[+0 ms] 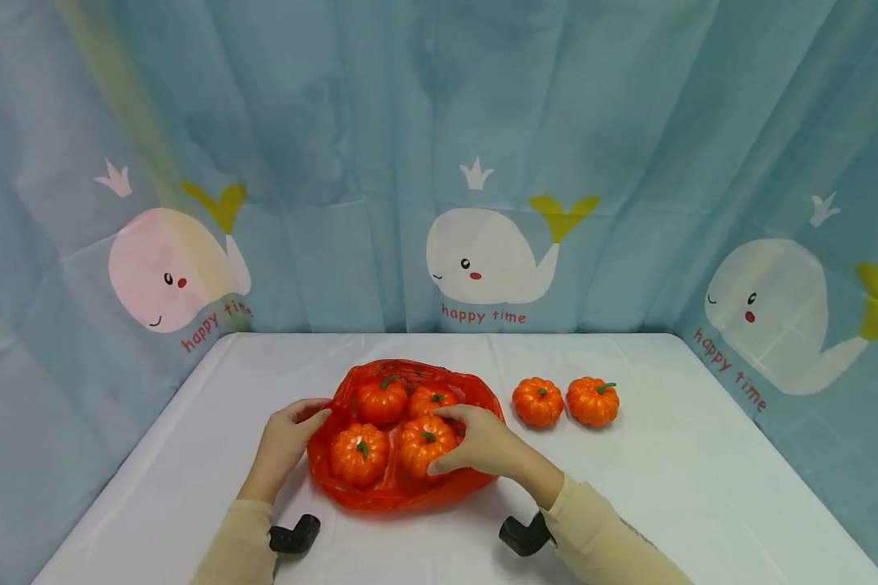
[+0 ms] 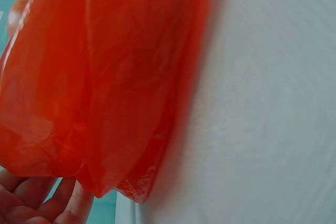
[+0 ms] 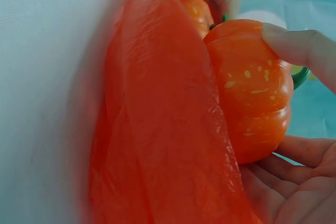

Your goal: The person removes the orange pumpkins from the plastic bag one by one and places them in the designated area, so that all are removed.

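Note:
A red plastic bag (image 1: 366, 500) lies spread wide on the table with several small orange pumpkins in it. At the bag's left rim, my left hand (image 1: 285, 443) pinches the plastic; in the left wrist view its fingers (image 2: 39, 200) show at the bag's edge. My right hand (image 1: 486, 443) grips the front right pumpkin (image 1: 426, 447) between thumb and fingers, within the bag's opening. In the right wrist view that pumpkin (image 3: 252, 98) sits beside the bag's raised side. Around it in the bag are a front left pumpkin (image 1: 358, 455) and two behind.
Two more pumpkins, one nearer the bag (image 1: 537, 402) and one farther right (image 1: 593, 402), stand on the white table (image 1: 702, 487). A blue curtain (image 1: 366, 162) with printed whales hangs behind and along both sides. Black wrist mounts (image 1: 296, 536) show at both sleeves.

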The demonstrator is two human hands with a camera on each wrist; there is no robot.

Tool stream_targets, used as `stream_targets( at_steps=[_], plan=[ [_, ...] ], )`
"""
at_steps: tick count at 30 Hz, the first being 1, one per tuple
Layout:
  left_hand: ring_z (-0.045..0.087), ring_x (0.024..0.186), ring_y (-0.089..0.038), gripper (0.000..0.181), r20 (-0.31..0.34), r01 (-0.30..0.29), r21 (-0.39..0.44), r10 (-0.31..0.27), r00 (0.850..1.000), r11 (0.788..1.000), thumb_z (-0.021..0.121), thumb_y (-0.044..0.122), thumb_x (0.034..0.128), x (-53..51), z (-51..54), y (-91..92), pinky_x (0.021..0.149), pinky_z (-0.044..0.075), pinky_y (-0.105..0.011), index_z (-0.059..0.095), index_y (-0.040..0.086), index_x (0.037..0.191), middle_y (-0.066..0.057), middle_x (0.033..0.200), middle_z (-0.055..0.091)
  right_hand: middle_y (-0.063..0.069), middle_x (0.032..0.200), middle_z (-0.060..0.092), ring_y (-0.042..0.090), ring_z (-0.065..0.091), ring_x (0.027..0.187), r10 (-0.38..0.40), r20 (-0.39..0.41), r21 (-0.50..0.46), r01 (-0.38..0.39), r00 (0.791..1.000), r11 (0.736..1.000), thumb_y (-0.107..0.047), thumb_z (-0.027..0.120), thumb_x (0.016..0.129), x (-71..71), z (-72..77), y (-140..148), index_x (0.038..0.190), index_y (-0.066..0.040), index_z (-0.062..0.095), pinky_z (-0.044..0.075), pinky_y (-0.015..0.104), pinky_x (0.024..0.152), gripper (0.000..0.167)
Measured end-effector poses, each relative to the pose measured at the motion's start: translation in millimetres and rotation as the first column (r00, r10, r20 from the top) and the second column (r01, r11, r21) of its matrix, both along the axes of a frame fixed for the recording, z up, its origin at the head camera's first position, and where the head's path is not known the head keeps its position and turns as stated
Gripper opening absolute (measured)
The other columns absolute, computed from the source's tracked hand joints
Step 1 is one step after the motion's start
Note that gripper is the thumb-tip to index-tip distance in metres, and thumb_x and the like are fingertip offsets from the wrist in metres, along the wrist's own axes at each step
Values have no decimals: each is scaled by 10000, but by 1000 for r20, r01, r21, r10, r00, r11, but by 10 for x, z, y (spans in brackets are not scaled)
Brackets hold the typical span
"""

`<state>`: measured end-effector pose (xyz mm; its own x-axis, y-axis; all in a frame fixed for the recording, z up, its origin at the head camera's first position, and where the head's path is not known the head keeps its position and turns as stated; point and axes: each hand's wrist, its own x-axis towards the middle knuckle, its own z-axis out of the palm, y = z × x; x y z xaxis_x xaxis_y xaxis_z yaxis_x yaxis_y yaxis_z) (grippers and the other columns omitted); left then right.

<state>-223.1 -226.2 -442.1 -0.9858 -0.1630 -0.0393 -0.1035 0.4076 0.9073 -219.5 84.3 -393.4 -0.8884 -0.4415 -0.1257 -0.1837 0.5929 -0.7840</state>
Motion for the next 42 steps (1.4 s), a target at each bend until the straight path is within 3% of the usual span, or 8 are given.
stream_targets(
  at_steps=[13, 25, 34, 42],
  plan=[
    [561, 1241, -291, 410, -5, -4, -4, 4, 1000, 1000, 580, 322, 1000, -2, -35, 6, 1097, 465, -468, 636, 42, 1294, -179, 1315, 640, 90, 1393, 580, 285, 536, 1240, -11, -54, -11, 10, 999, 1000, -366, 880, 713, 45, 52, 67, 1392, -122, 566, 538, 502, 983, 788],
    [554, 1256, -296, 421, -2, 2, -6, -2, 1000, 1000, 571, 326, 1005, -5, -36, -3, 1105, 459, -466, 627, 38, 1307, -183, 1330, 632, 75, 1388, 580, 287, 544, 1217, -59, -34, -10, 58, 998, 998, -436, 882, 696, 99, 100, 164, 1384, -190, 583, 565, 489, 939, 790],
    [578, 1229, -262, 420, -4, -2, -9, 2, 1000, 1000, 589, 343, 995, -18, -69, -19, 1008, 496, -268, 644, 46, 1288, -155, 1299, 658, 66, 1416, 566, 273, 548, 1213, -86, -65, -46, 83, 994, 995, -426, 891, 687, 116, 120, 213, 1379, -188, 589, 553, 475, 953, 792],
    [568, 1240, -274, 422, -3, 2, -9, -2, 1000, 1000, 589, 340, 996, -36, -55, -10, 1061, 488, -373, 640, 47, 1295, -161, 1309, 651, 64, 1426, 559, 270, 582, 1213, -118, -58, -114, 111, 991, 987, -373, 899, 695, 130, 182, 275, 1389, -160, 581, 566, 435, 951, 793]
  ],
)
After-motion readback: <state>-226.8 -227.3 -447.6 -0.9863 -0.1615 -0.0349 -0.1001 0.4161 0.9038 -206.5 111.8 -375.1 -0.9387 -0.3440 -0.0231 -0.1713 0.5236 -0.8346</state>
